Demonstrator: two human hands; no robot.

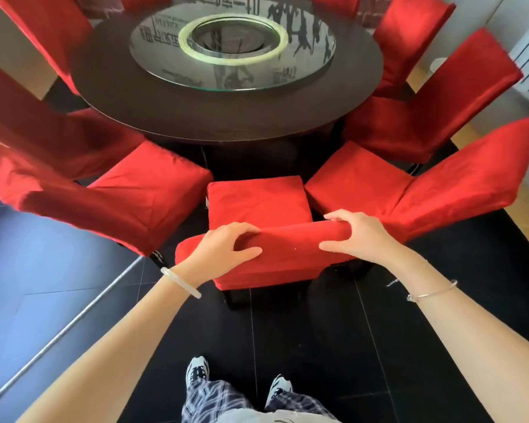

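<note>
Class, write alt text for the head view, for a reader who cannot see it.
A person's left hand and right hand grip the backrest top of a red fabric-covered chair facing a round dark wooden table. A round glass turntable sits on the table, with more red-covered chairs around it.

Single view, head-worn wide-angle camera at standing height, facing forward and steeply down. Nearest the lens: the forearms (119,340), entering from the bottom corners, with left grip (223,248) and right grip (358,236) on the chair back (290,239) at mid-frame. Directly below, at the bottom edge: the shoes (197,369) on the floor (318,346). Farther off, across the upper half: the round table (226,117). Straight edges bow outward toward the frame borders.
</note>
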